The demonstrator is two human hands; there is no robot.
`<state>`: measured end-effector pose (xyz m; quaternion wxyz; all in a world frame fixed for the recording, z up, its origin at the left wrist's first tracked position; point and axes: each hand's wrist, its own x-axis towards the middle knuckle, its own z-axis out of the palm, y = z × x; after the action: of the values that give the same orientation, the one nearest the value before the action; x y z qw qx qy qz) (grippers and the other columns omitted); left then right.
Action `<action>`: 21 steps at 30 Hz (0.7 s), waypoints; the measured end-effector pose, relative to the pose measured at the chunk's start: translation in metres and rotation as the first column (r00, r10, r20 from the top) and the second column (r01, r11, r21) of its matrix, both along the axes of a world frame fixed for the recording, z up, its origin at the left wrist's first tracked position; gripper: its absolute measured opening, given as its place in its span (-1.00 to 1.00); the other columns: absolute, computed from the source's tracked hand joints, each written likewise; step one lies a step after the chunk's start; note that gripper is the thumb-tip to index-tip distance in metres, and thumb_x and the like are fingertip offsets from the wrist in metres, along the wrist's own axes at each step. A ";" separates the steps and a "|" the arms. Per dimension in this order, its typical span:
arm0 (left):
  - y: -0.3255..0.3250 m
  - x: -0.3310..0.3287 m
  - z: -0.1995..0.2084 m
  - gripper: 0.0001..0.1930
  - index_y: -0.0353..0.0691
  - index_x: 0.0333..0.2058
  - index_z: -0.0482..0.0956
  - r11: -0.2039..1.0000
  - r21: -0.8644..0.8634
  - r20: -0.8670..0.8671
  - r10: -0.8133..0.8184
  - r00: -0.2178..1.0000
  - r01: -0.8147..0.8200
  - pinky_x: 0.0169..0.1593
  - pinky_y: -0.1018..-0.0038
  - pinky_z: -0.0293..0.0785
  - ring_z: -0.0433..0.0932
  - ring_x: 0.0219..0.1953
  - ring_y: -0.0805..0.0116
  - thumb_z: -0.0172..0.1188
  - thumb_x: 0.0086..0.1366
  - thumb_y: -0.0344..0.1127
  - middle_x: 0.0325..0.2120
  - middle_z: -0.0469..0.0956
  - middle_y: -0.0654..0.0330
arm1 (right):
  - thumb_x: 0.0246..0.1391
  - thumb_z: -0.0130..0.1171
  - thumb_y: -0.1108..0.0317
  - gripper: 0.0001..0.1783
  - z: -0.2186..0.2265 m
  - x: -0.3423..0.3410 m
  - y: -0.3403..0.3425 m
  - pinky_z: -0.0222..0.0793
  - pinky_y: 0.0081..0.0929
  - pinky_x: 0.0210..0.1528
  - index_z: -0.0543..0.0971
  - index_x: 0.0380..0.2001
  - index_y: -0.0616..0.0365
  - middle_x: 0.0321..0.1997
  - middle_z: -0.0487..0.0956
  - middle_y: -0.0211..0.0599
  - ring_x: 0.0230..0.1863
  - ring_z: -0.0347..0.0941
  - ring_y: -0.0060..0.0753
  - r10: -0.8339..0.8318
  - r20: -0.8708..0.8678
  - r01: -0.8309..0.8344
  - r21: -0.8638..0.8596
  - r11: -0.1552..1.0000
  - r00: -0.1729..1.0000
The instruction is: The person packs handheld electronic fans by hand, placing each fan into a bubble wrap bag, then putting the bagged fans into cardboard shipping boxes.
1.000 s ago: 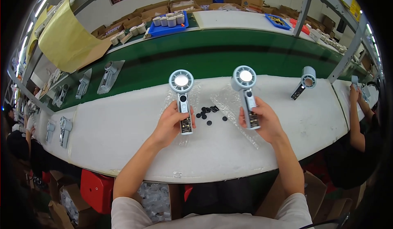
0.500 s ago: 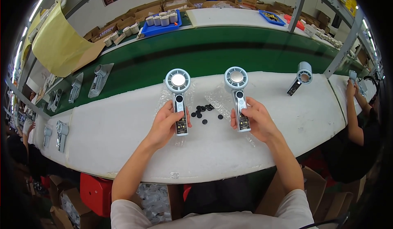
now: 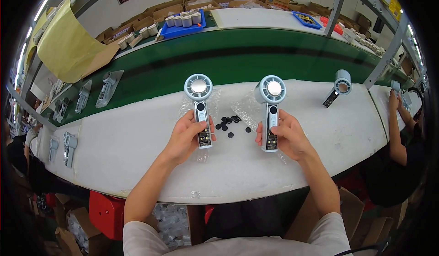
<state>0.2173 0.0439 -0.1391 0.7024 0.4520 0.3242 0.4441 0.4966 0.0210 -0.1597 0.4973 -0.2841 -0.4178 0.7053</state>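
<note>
My left hand point(image 3: 183, 135) is closed around the handle of a light-blue handheld fan point(image 3: 198, 85), its thumb on the front of the handle. A matching handheld fan point(image 3: 273, 89) is gripped the same way in my right hand point(image 3: 292, 135). Both fans point head up, with round silvery centres and dark panels low on the handles. Between the hands, several small black discs point(image 3: 224, 127) lie loose on the white tabletop point(image 3: 123, 151). Clear bubble wrap point(image 3: 243, 109) lies behind and partly under the fans.
Another light-blue fan point(image 3: 343, 83) stands at the right of the table. More fans point(image 3: 69, 148) sit at the left end. Bagged fans point(image 3: 109, 89) rest on the green belt point(image 3: 256, 55). Beyond it is a blue tray point(image 3: 183, 29) of white cylinders. A co-worker's arm point(image 3: 397, 137) is at far right.
The fan in my right hand has swung its head to the right and turned slightly, so its handle is now more upright. The left fan has barely shifted.
</note>
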 end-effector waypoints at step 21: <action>0.002 0.002 -0.004 -0.64 -0.30 0.02 0.30 0.999 0.041 -0.030 -0.008 1.000 0.010 -0.17 0.38 0.51 0.52 -0.27 0.28 0.01 0.24 -0.42 -0.24 0.48 0.06 | 0.03 0.16 0.56 -0.42 0.001 -0.002 0.000 0.49 -0.29 -0.16 0.19 0.11 0.25 -0.22 0.55 0.03 -0.25 0.55 -0.14 0.028 -0.036 -0.027 0.023 0.999 0.999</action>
<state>0.2198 0.0454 -0.1434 0.6899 0.4745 0.3232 0.4409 0.4949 0.0207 -0.1589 0.4981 -0.2598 -0.4206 0.7124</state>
